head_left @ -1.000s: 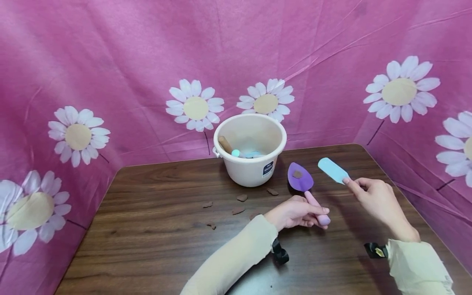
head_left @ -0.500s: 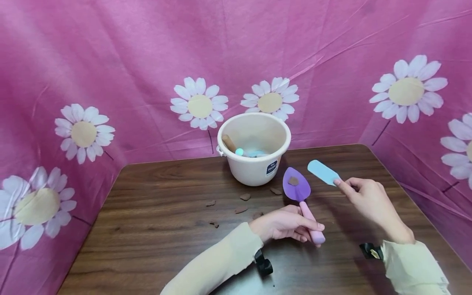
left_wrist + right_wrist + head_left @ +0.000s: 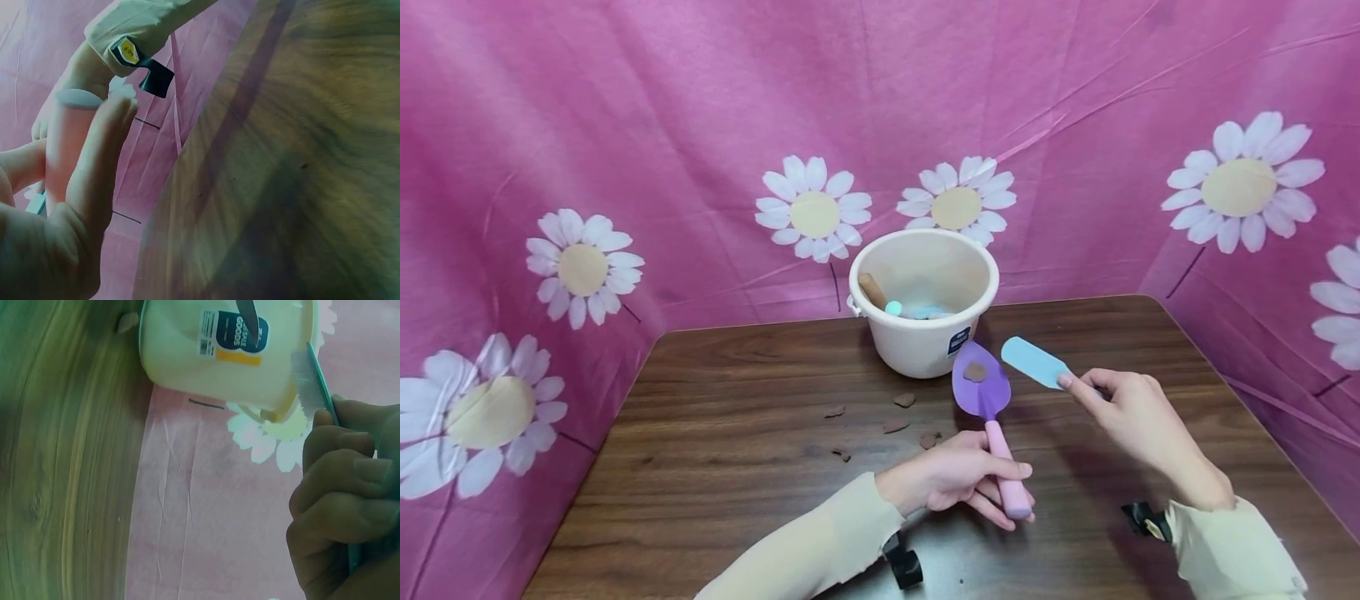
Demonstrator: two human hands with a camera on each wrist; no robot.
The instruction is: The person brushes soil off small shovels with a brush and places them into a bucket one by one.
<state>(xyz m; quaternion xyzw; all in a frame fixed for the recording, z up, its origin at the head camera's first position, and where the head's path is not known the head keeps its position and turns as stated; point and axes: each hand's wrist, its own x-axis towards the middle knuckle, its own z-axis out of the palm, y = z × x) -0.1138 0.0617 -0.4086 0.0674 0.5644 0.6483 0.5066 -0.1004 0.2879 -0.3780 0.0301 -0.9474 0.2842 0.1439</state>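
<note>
My left hand (image 3: 951, 479) grips the pink handle (image 3: 1006, 475) of a small trowel with a purple blade (image 3: 987, 400). On that blade lies a brown flake (image 3: 974, 372). The trowel is held over the table, its tip overlapping the lower side of the white bucket (image 3: 906, 346) in the head view. To the right, my right hand (image 3: 1138, 421) pinches a light blue brush (image 3: 1032, 361) close beside the blade. White bristles (image 3: 306, 381) show under the brush in the right wrist view. In the left wrist view my left fingers (image 3: 103, 150) wrap the blurred handle end.
Several brown flakes (image 3: 895, 427) lie scattered on the dark wooden table (image 3: 715, 433) left of the trowel. Inside the bucket are a brown wooden-looking handle (image 3: 872, 291) and some light blue items (image 3: 925, 312). A pink flowered cloth (image 3: 715, 125) hangs behind and around the table.
Both hands have moved left, carrying the trowel and the brush. The trowel has come nearer to me and the flake stays on it. The head view has shifted slightly.
</note>
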